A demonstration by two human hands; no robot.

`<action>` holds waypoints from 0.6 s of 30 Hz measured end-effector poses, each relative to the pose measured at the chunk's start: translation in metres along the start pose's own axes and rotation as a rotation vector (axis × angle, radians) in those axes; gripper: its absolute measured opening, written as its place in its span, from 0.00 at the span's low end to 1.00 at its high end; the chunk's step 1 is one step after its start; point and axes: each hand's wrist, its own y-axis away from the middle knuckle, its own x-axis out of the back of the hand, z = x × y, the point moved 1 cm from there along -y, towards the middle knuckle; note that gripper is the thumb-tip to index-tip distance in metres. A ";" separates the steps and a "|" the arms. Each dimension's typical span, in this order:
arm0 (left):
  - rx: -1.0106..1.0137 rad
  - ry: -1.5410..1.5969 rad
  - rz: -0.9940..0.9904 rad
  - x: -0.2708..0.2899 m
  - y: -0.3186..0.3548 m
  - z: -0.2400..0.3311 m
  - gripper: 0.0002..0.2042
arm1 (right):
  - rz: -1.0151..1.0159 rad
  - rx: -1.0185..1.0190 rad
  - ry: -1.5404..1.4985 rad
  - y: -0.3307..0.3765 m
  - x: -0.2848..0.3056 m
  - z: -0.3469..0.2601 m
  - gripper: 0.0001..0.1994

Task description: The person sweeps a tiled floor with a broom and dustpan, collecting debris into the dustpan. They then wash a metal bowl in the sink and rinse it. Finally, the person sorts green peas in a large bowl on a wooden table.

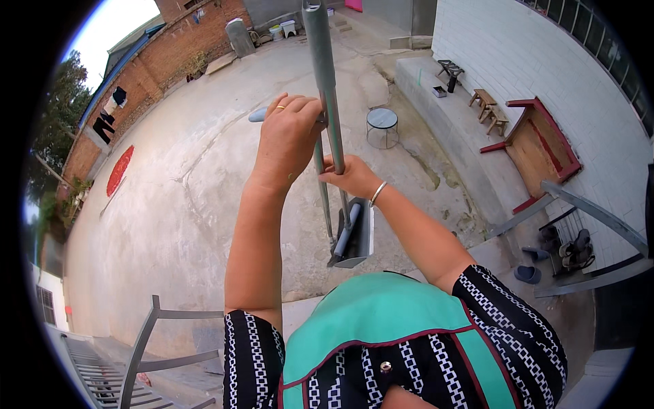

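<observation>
A pair of long metal poles stands upright in front of me, the thicker grey pole [320,54] rising past the top of the view. At their lower end is a grey dustpan [364,238] with a blue-grey bar [346,235] inside it. My left hand [289,133], with a ring on one finger, is closed around a blue-grey grip [257,115] that sticks out sideways beside the poles. Lower down, my right hand [354,176], wearing a silver bracelet, wraps its fingers around the poles. Its palm side is partly hidden.
Metal railings [139,347] flank me on both sides. On the concrete yard [204,218] stand a small round stool [382,119] and, farther left, a patch of red things [120,170]. Wooden stools [484,99], an overturned red-edged table [545,150] and slippers [528,274] are on the right.
</observation>
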 end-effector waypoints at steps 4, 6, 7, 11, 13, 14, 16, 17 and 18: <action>0.064 0.190 0.518 -0.042 -0.039 -0.125 0.28 | 0.133 0.085 0.076 -0.149 0.041 -0.005 0.10; 0.586 0.783 0.231 -0.109 -0.014 -0.213 0.33 | 0.072 0.072 -0.007 -0.212 0.036 0.006 0.11; 0.740 1.191 -0.022 -0.146 -0.003 -0.249 0.35 | 0.035 0.068 -0.047 -0.245 0.034 0.019 0.12; 0.810 1.191 -0.322 -0.266 -0.022 -0.392 0.24 | -0.057 0.070 -0.040 -0.388 0.043 0.078 0.13; 0.745 1.194 -0.350 -0.315 -0.044 -0.467 0.19 | -0.099 0.086 -0.012 -0.460 0.047 0.121 0.13; 0.682 1.184 -0.364 -0.341 -0.056 -0.504 0.17 | -0.128 0.069 -0.005 -0.497 0.052 0.145 0.14; 0.596 1.191 -0.349 -0.414 -0.078 -0.583 0.14 | -0.091 0.109 -0.032 -0.571 0.067 0.214 0.16; 0.582 1.218 -0.304 -0.453 -0.088 -0.619 0.13 | -0.042 0.162 -0.057 -0.601 0.077 0.252 0.16; 0.603 1.233 -0.238 -0.476 -0.097 -0.657 0.12 | -0.028 0.203 -0.097 -0.636 0.079 0.287 0.17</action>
